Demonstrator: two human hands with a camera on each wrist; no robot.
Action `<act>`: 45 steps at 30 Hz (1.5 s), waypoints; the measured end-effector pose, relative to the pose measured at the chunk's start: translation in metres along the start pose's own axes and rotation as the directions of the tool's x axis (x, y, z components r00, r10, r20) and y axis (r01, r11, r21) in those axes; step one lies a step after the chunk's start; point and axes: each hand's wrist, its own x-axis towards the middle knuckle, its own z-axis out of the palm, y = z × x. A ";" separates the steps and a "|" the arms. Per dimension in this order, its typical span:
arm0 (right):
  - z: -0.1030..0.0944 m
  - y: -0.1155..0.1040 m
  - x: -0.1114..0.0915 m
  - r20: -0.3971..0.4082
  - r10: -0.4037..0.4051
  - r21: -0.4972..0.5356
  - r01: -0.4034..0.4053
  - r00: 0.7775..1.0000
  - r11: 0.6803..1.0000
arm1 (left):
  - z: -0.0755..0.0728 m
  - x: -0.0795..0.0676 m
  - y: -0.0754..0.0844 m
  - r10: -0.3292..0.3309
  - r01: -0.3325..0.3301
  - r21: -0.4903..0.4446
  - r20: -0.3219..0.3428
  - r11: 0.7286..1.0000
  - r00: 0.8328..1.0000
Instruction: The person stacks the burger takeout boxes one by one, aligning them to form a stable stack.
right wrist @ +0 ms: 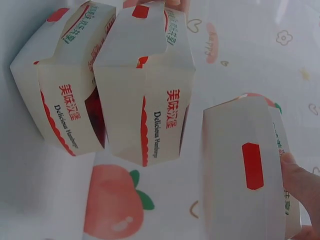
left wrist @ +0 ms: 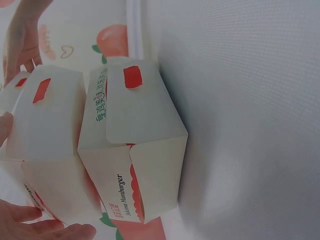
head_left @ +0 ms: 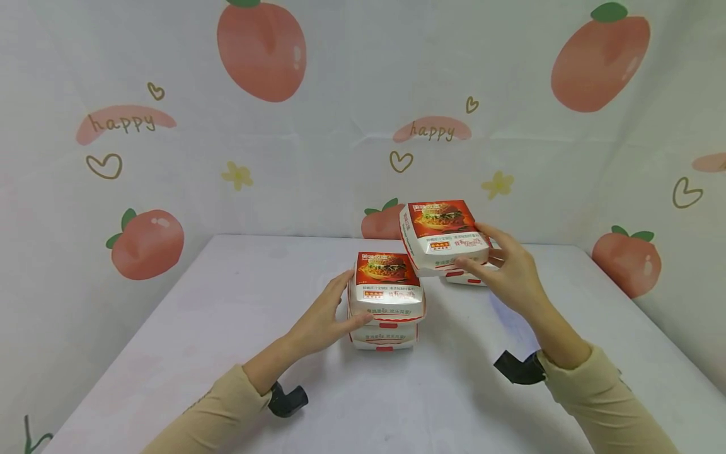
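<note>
Two white-and-red hamburger boxes form a stack on the table, the upper box (head_left: 387, 293) sitting on the lower box (head_left: 384, 337). My left hand (head_left: 325, 313) grips the upper one, thumb on its front and fingers along its left side. Raised to the right of the stack is a third hamburger box (head_left: 445, 236), slightly tilted. My right hand (head_left: 513, 268) holds this one at its right side, with the thumb at the front edge. In the right wrist view the raised box (right wrist: 240, 170) is apart from the stacked upper box (right wrist: 145, 75).
Behind the raised box, another white box (head_left: 467, 279) stands on the table, mostly hidden. The white table (head_left: 255, 277) reaches back to a hanging cloth (head_left: 329, 157) printed with fruit and hearts. A black wrist mount (head_left: 288, 401) sticks out below the left sleeve.
</note>
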 end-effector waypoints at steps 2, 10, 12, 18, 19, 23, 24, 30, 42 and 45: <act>0.002 -0.001 -0.001 0.003 -0.005 0.000 0.005 1.000 1.000 | 0.000 0.000 0.000 -0.003 0.003 0.001 0.000 1.000 1.000; 0.008 -0.007 -0.003 0.004 -0.052 0.018 0.052 0.999 0.999 | 0.001 0.000 -0.001 -0.006 0.006 0.001 0.001 1.000 1.000; 0.010 -0.009 -0.004 0.010 -0.059 0.025 0.059 0.998 0.998 | 0.001 0.000 -0.001 -0.006 0.006 0.001 -0.001 1.000 1.000; 0.014 -0.014 -0.005 0.033 -0.056 0.039 0.055 0.998 0.998 | 0.001 0.000 0.000 -0.007 0.007 0.006 -0.005 1.000 1.000; 0.014 -0.014 -0.005 0.035 -0.055 0.044 0.054 0.998 0.998 | 0.001 0.000 0.000 -0.008 0.008 0.007 -0.005 1.000 1.000; 0.018 -0.014 -0.006 0.044 -0.048 0.058 0.046 0.998 0.997 | 0.001 0.001 0.001 -0.013 0.013 0.011 -0.006 1.000 1.000; 0.019 -0.014 -0.006 0.047 -0.047 0.063 0.044 0.998 0.997 | 0.001 0.001 0.001 -0.013 0.013 0.011 -0.007 1.000 1.000; 0.022 -0.017 -0.007 0.065 -0.042 0.085 0.036 0.997 0.996 | 0.002 0.001 0.001 -0.013 0.013 0.004 -0.007 1.000 1.000; 0.032 -0.022 -0.007 0.069 -0.086 0.103 0.078 0.994 0.992 | 0.003 0.001 0.000 -0.005 0.004 -0.010 -0.017 1.000 1.000; 0.035 -0.023 -0.007 0.072 -0.070 0.098 0.062 0.995 0.993 | 0.003 0.001 0.001 -0.006 0.006 -0.010 -0.019 1.000 1.000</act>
